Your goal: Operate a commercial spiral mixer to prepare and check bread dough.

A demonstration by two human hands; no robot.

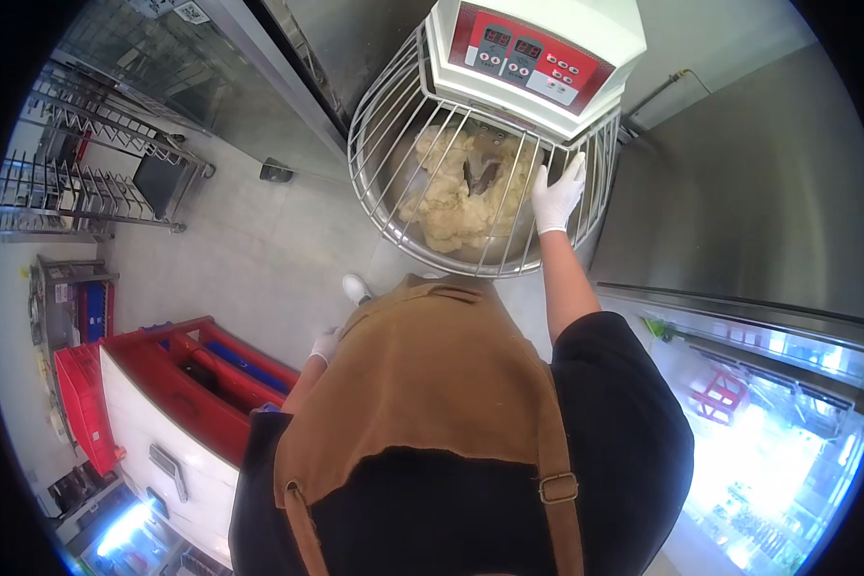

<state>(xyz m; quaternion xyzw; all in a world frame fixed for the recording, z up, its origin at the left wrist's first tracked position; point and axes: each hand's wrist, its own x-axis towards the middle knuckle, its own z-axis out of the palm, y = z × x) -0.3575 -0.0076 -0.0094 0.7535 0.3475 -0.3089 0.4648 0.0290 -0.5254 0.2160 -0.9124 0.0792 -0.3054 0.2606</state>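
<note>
A spiral dough mixer (533, 65) with a red control panel (529, 61) stands before me. Pale, lumpy dough (446, 209) lies in its steel bowl (403, 165), around a dark metal part at the centre. Over the bowl, the wire guard (432, 245) is down. My right hand (558, 198), in a white glove, rests on the guard's right side, thumb and fingers apart. Hanging low beside my brown apron (439, 360) is my gloved left hand (326, 344). The apron partly hides it, and nothing shows in its visible part.
A steel wall or cabinet side (734, 180) borders the mixer's right. Behind me at left, a white-topped counter (165, 461) carries a small device, with red bins (194, 360) alongside. Wheeled racks (101, 173) stand at far left. A glass door (230, 93) is left of the mixer.
</note>
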